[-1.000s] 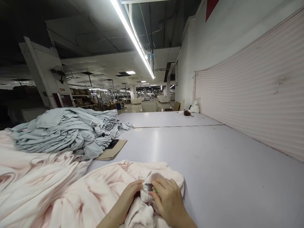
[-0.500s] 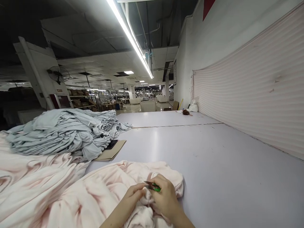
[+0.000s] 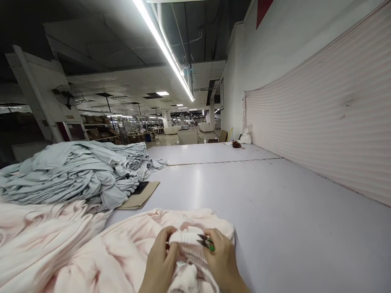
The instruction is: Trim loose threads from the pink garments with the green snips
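- Clock convention: 12 o'clock was straight ahead over the counter (image 3: 290, 211).
- Left hand (image 3: 160, 252): thumb and forefinger pinched together on the 9 o'clock end of a ribbed band (image 3: 186, 237), part of the bunched pale pink garment (image 3: 185, 276).
- Right hand (image 3: 224, 254): clamped on a pair of thread snips (image 3: 210, 245) by the green handles; dark blades parted. Whether its lower fingers also gripped cloth could not be told.
- Key relation: the snips' long axis ran from about 4 o'clock at the handles to 10 o'clock at the tips. The tips pointed across the band's 3 o'clock end, towards the left hand. Blade contact with the cloth could not be confirmed.
- Band lay between the hands, its long axis roughly 9 to 3 o'clock. Left hand was on it; the blades were just beside or over its other end. Snips sat in the right hand, apart from the left.
- Surroundings, from the hands: more pale pink cloth (image 3: 100, 260) at 9 o'clock; heaped grey-blue garments (image 3: 76, 171) and brown cardboard (image 3: 142, 199) at 10 to 11; dark reddish-brown bundle (image 3: 236, 144) well apart at 1.
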A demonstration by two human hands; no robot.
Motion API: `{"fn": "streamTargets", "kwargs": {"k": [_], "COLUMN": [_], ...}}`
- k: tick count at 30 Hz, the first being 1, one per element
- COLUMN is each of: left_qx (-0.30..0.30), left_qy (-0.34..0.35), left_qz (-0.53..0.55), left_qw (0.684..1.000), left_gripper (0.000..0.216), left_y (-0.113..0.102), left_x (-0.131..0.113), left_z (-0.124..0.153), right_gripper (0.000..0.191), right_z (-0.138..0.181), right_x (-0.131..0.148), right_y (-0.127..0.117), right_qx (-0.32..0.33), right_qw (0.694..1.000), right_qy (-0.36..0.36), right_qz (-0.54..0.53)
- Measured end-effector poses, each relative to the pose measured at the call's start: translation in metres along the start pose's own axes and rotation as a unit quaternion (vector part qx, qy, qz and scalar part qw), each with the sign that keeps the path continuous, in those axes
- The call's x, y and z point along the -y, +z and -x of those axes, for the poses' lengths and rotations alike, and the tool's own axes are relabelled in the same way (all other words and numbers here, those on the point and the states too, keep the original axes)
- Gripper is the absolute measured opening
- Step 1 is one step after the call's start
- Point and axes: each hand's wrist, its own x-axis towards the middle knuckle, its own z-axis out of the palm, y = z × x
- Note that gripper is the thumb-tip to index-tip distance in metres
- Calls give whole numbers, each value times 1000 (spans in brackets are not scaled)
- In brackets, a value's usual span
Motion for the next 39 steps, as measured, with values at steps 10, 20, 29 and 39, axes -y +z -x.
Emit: {"fn": "streamTargets", "kwargs": {"k": [10,20,29,39], "left_qx": [147,190,196,192], "left_qy": [-220,-211,-198,-207], "left_qz": [381,420,393,382], "left_qw": [886,862,876,880], "left_gripper": [43,40,38,36], "left_y": [2,3,2,2], "left_x": [-22,-22,-20,-16], "left_z": [1,2,2,2], "right_gripper": [29,25,21,21], "right_z": [0,-13,-13,-14], "right_x": [28,43,42,33], "right_y": [-28,-18,-25,-22], "right_qx": [85,56,99,99], "right_qw": [990,992,969,960], "right_qy": [29,-19,38,51], "right_qz": [-112,-112,-224,-255]}}
